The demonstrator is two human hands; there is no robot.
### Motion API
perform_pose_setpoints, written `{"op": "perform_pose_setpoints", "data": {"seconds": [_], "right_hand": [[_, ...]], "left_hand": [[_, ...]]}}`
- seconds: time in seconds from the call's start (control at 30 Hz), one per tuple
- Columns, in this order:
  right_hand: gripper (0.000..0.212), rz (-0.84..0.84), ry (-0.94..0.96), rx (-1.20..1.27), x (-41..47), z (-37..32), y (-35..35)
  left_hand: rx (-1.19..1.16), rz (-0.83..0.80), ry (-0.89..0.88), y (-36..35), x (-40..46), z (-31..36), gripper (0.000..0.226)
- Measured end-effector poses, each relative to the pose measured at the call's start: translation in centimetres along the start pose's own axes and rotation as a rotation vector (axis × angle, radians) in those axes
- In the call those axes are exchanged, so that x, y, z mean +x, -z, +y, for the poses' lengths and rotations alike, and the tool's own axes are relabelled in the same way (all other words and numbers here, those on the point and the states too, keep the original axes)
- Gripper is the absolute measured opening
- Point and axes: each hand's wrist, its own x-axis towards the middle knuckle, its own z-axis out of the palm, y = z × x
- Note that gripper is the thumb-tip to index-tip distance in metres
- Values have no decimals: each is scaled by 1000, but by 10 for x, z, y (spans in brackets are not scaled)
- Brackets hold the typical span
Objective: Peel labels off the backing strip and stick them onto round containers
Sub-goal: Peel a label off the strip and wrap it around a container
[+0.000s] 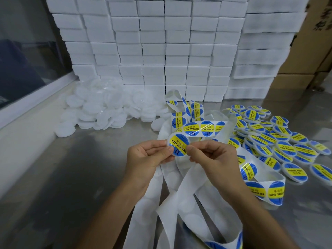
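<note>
A round blue and yellow label (178,144) reading SOLDERING PASTE is held up between both hands, above the table's middle. My left hand (149,155) pinches its left edge. My right hand (210,153) pinches its right edge with thumb and fingers curled. I cannot tell whether a container sits under the label. The white backing strip (186,193) loops below and around my hands, with more labels on its far stretch (203,128). A heap of plain white round containers (107,108) lies at the back left. Several labelled containers (280,141) lie in a pile at the right.
A wall of stacked white foam boxes (161,47) stands at the back. Brown cardboard cartons (316,42) stand at the far right. A glass pane with a white frame (32,56) borders the steel table (71,168) on the left.
</note>
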Motion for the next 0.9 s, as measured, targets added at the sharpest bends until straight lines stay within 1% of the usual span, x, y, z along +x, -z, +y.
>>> {"op": "perform_pose_setpoints", "data": {"seconds": [0.07, 0.13, 0.17, 0.27, 0.4, 0.53, 0.67, 0.9], "right_hand": [[8, -21, 16, -12, -1, 0, 0], [10, -42, 19, -18, -2, -1, -1], [11, -48, 17, -17, -2, 0, -1], [9, -47, 5, -15, -1, 1, -1], [7, -35, -10, -23, -1, 1, 0], [6, -24, -22, -21, -1, 1, 0], [3, 1, -47, -8, 0, 2, 2], [2, 32, -72, -49, 2, 2, 5]], "left_hand": [[19, 13, -15, 0, -1, 0, 19], [59, 28, -40, -1, -1, 0, 25], [74, 35, -50, -1, -1, 0, 25], [108, 45, -83, -3, -1, 0, 16], [144, 29, -124, -4, -2, 0, 22], [142, 18, -137, -4, -3, 2, 23], [107, -13, -134, -4, -5, 5, 18], [81, -46, -123, -3, -4, 6, 16]]}}
